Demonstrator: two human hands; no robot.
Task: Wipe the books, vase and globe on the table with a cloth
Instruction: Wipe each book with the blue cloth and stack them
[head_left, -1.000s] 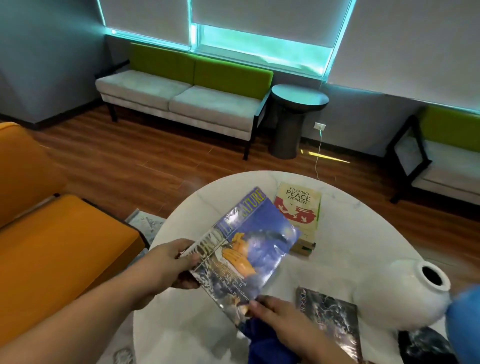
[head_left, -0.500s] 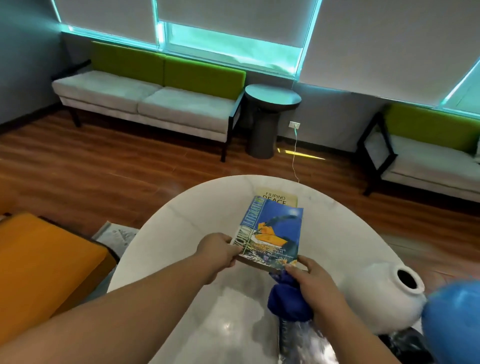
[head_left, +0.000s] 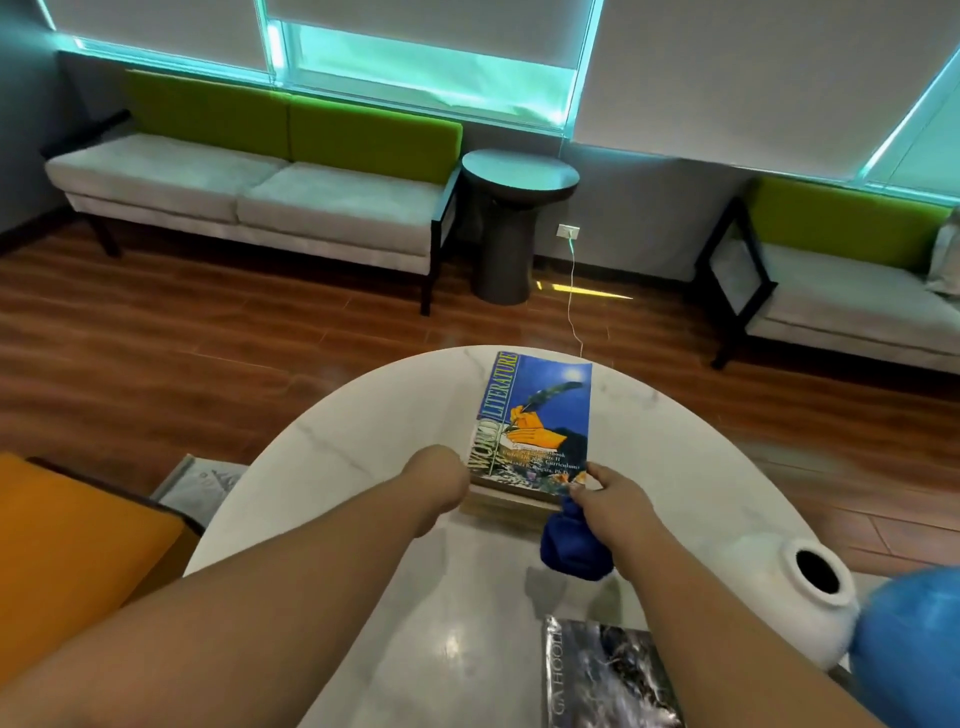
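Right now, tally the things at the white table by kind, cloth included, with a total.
Books: 3, World Literature book, lower book showing only an edge beneath it, dark book
Vases: 1, white vase
Globes: 1, blue globe
Cloths: 1, blue cloth in right hand
Total: 6

glossy book cover (head_left: 540, 415), polished marble table (head_left: 363, 441) (reflective)
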